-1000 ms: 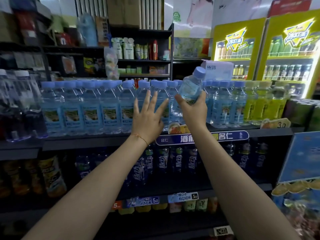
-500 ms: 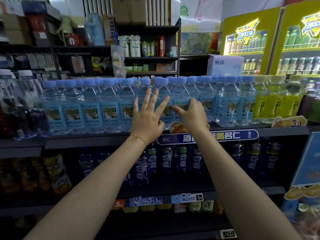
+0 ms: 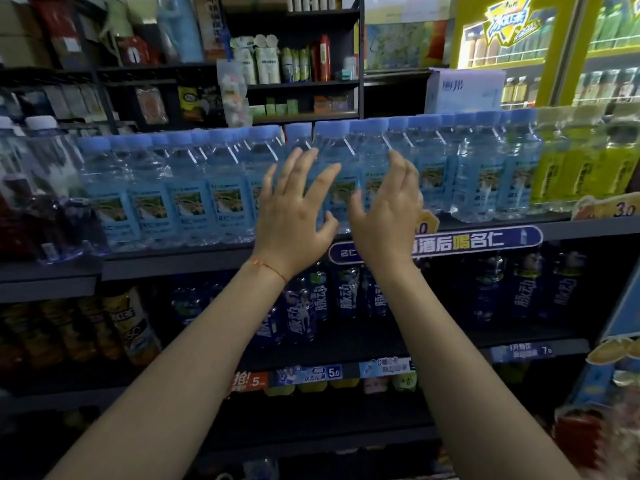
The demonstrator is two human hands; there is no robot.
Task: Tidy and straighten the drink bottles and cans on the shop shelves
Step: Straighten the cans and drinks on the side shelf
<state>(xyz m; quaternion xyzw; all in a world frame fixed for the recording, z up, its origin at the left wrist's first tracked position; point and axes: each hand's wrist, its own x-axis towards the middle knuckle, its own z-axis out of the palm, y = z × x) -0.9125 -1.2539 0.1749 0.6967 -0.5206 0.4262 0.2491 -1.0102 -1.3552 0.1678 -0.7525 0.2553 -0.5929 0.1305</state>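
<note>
Left arm: extended forward and upward from the lower left, forearm bare.
Left wrist: a thin orange cord is worn around it.
Left hand (image 3: pixel 294 216): raised with its back toward the camera; fingers (image 3: pixel 300 164) are spread and held nearly straight, thumb angled out to the right; nothing is gripped.
Right arm: extended forward and upward from the lower right, forearm bare.
Right hand (image 3: pixel 384 216): raised beside the left hand, apart from it; fingers (image 3: pixel 401 168) are loosely bent; nothing is gripped.
</note>
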